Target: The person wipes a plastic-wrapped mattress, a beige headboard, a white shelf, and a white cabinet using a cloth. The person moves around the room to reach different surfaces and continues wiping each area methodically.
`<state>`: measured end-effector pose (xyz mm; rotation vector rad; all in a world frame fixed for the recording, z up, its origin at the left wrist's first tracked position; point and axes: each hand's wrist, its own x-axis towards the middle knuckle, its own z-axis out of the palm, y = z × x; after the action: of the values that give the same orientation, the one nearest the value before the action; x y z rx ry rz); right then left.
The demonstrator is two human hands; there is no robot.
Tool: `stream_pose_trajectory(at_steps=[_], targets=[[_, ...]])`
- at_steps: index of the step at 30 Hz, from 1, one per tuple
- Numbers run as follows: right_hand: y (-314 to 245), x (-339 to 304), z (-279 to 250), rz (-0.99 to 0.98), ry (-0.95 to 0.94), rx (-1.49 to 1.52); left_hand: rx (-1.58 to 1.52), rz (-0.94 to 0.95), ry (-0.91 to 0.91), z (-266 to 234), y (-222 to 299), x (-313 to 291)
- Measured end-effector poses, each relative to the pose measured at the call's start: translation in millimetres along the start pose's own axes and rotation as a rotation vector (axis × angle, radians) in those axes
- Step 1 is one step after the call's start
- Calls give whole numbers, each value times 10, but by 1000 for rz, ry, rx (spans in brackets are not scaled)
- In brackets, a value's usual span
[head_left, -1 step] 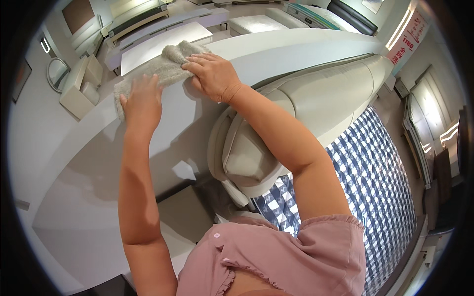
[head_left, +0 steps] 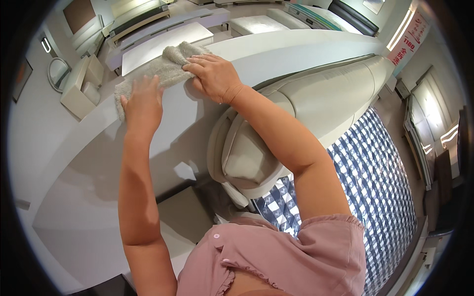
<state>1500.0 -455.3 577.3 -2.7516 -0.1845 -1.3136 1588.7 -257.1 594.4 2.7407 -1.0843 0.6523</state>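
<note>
A fluffy grey-beige cloth [head_left: 174, 58] lies over the top edge of a curved white partition [head_left: 256, 49], bunched up at its far right end. My left hand [head_left: 144, 106] rests on the cloth's near left part, fingers stretched out over it and slightly blurred. Farther right, my right hand [head_left: 216, 76] has its bent fingers on the cloth's right end, gripping its edge. Both arms reach forward from the lower edge. The underside of the cloth is hidden.
Beside the partition stands a cream padded headboard [head_left: 331, 89], below my right forearm. A bed with a blue-and-white checked cover [head_left: 370, 163] extends at the right. Beyond the partition are a white table [head_left: 168, 44], a round mirror [head_left: 58, 74] and more furniture. A red-lettered banner [head_left: 409, 39] hangs far right.
</note>
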Motion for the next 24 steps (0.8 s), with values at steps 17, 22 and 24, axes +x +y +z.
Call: stream_pose_trajectory(at_steps=[17, 22, 24], targets=[[1440, -539, -845, 154, -35, -117, -97, 153, -111, 110, 1647, 773], [1840, -735, -1060, 228, -20, -138, -131, 221, -146, 181, 2112, 1008], [1951, -784, -1144, 243, -10, -154, -171, 248, -144, 205, 2241, 1083]])
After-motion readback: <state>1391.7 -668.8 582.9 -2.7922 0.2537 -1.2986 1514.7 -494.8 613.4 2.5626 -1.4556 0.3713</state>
